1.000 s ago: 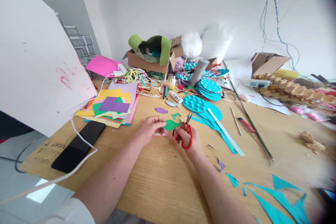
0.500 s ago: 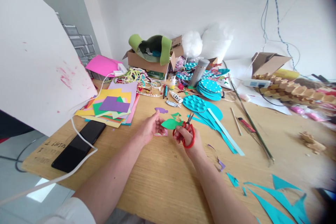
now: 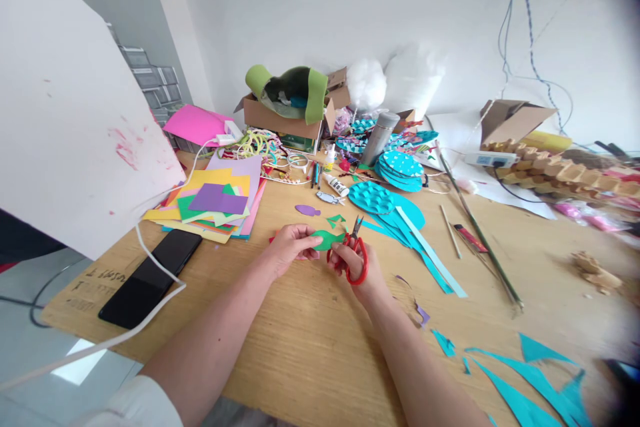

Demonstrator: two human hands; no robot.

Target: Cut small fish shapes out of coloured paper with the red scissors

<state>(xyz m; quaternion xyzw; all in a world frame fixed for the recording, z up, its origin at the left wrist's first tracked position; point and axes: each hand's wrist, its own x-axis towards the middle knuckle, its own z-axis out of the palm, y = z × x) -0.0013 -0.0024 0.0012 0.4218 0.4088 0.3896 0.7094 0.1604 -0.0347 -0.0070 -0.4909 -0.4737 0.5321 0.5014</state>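
Observation:
Between my hands is a green paper fish shape (image 3: pixel 328 239). My left hand (image 3: pixel 294 245) pinches its left end between thumb and fingers. In my right hand (image 3: pixel 356 263) are red-handled scissors (image 3: pixel 363 265), their dark blades pointing up and away; the thumb and fingertips of that hand also touch the paper's right end. Just beyond the hands lie a purple paper fish shape (image 3: pixel 307 211) and green paper scraps (image 3: pixel 336 221). A pink paper piece (image 3: pixel 311 255) shows partly beneath my left fingers.
Coloured paper sheets (image 3: pixel 220 200) and a black phone (image 3: pixel 150 278) lie left, with a white cable (image 3: pixel 165 287) crossing the phone. Blue paper discs (image 3: pixel 400 173), a grey cylinder (image 3: pixel 379 140) and a glue bottle (image 3: pixel 335 185) stand beyond. Blue scraps (image 3: pixel 533 373) and a long stick (image 3: pixel 480 230) lie right.
My left hand has shifted its hold onto the green paper's left end, thumb now on top. The paper has turned slightly, and the scissors have moved a little left.

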